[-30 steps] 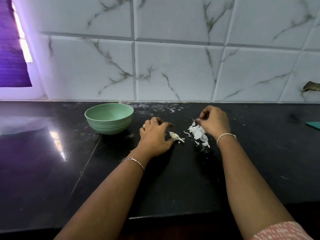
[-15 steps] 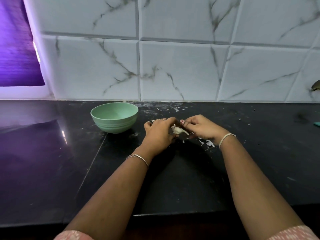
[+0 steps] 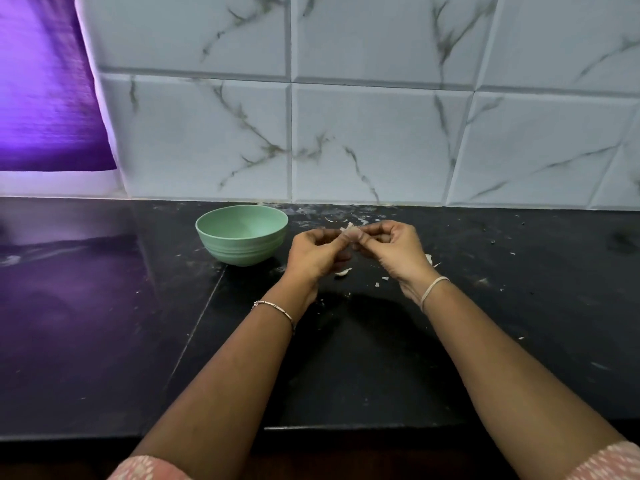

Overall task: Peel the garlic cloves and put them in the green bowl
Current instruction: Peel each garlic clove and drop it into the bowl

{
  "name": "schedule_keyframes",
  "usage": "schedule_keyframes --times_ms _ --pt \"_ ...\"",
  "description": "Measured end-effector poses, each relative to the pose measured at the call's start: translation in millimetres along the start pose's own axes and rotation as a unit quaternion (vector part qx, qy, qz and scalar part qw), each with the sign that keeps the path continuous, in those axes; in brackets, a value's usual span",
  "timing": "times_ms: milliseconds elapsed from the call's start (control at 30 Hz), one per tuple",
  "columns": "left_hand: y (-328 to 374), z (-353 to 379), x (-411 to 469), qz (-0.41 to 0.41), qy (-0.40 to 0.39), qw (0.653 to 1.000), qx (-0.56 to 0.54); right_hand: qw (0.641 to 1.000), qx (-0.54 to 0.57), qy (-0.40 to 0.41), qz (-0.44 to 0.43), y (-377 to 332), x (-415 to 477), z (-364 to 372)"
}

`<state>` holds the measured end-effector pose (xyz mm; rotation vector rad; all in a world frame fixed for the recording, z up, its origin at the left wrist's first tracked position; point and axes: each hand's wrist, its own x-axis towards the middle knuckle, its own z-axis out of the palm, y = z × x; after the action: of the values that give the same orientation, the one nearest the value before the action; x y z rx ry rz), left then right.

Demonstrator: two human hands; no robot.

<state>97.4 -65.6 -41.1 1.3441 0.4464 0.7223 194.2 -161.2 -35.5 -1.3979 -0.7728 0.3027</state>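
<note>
Head view. Both hands meet just right of frame centre, raised a little off the counter. The left hand (image 3: 317, 252) and right hand (image 3: 394, 249) each have fingers curled in, and their thumbs and fingertips pinch one small garlic clove (image 3: 349, 232) between them. The clove is pale and papery-skinned, with a thin flake sticking up at its top. How much skin remains on it cannot be told.

The green bowl (image 3: 239, 251) stands left of the hands, near but apart. It is round and matte, with shallow ridges around its lower wall.

The countertop (image 3: 104, 306) is black polished stone, glossy, with a seam running diagonally under the bowl. Curled white peel scraps (image 3: 343, 272) lie below and between the hands, with finer flecks scattered to the right.

The wall tiles (image 3: 374, 143) are white with grey marble veining and bevelled edges. A purple blind (image 3: 41, 98) hangs at upper left. A thin metal bracelet (image 3: 275, 310) circles the left wrist, and a pale band (image 3: 434, 289) the right.
</note>
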Motion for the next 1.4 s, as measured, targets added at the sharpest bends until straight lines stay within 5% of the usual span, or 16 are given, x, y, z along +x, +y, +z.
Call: schedule_keyframes --times_ms 400,700,1067,1400 --pt "-1.7 -0.7 -0.5 0.039 0.043 0.997 -0.053 1.0 -0.004 0.0 -0.01 1.4 -0.8 14.3" --pt "1.0 3.5 -4.5 0.142 0.157 0.949 0.234 0.999 0.015 0.05 0.008 8.9 -0.4 33.8" --pt "0.5 7.6 -7.0 0.157 0.178 0.897 0.373 0.993 -0.089 0.074 -0.006 20.6 2.7 37.0" --pt "1.2 4.4 -5.5 0.141 0.164 0.887 0.408 0.981 -0.169 0.09 -0.014 21.3 5.9 36.2"
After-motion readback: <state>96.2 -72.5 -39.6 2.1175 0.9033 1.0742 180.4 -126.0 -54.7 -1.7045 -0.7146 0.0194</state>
